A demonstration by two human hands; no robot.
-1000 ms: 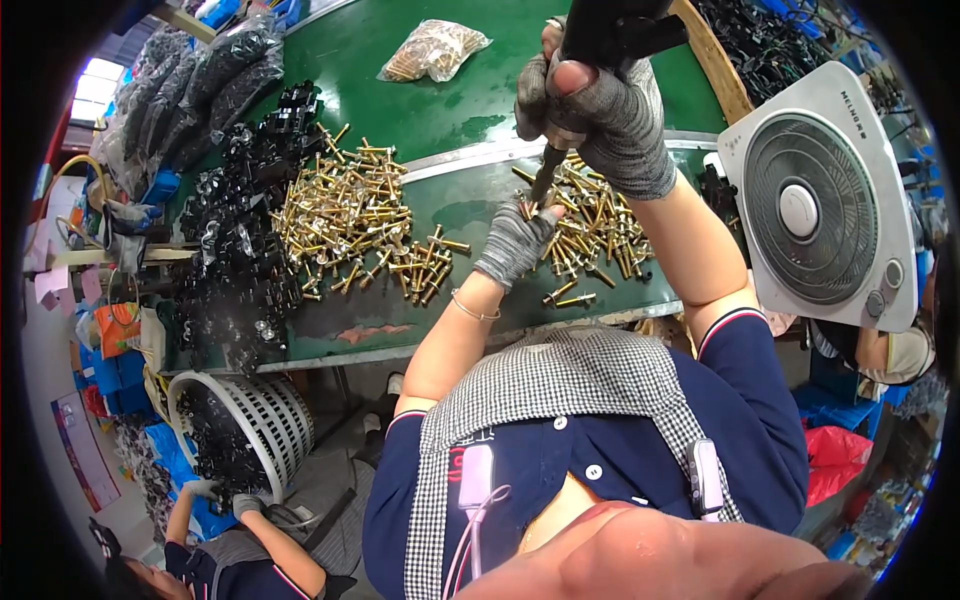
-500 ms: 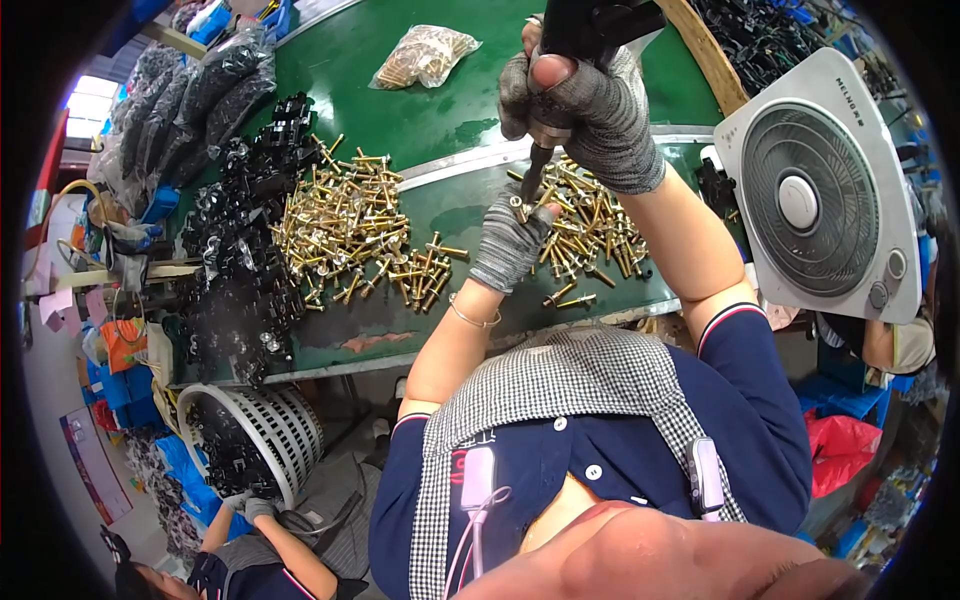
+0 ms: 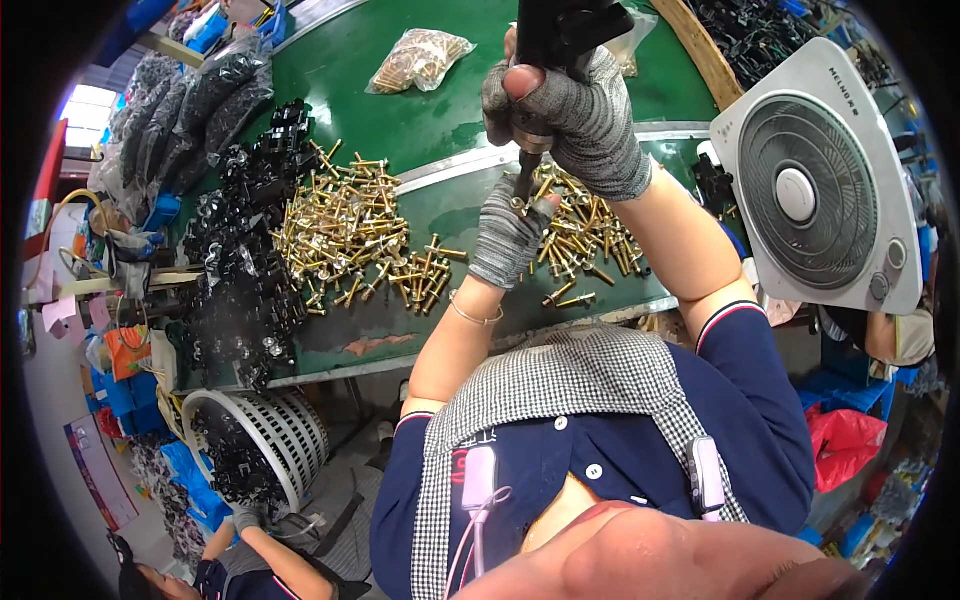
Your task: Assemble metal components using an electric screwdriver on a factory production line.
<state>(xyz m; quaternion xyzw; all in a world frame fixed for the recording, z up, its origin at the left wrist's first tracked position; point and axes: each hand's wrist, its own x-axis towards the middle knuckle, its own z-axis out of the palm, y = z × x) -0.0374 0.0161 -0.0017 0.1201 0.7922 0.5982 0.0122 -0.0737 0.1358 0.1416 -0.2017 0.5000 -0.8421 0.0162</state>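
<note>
The right hand (image 3: 590, 125), in a grey fingerless glove, is clamped around the body of a black power screwdriver (image 3: 570, 40), its thumb lying across the front, likely to steer the tool and bear its weight. The screwdriver's shaft (image 3: 526, 172) slopes down to the left hand (image 3: 505, 238), whose gloved fingers are curled together around a bolt (image 3: 519, 206); its metal end shows beside the thumb and meets the shaft's tip, and the grip probably stops it from turning. What else lies inside that fist I cannot tell

Loose brass-coloured bolts form a left pile (image 3: 345, 240) and a right pile (image 3: 590, 235) on the near part of the green table (image 3: 450, 208), on either side of the left hand, seemingly for easy reach. Black clips (image 3: 235, 230) are heaped beyond the left pile, at the table's left edge. A clear bag of bolts (image 3: 420, 60) lies farther off, perhaps as spare stock. On the right, a box fan (image 3: 830, 180) faces the worker, presumably for cooling
</note>
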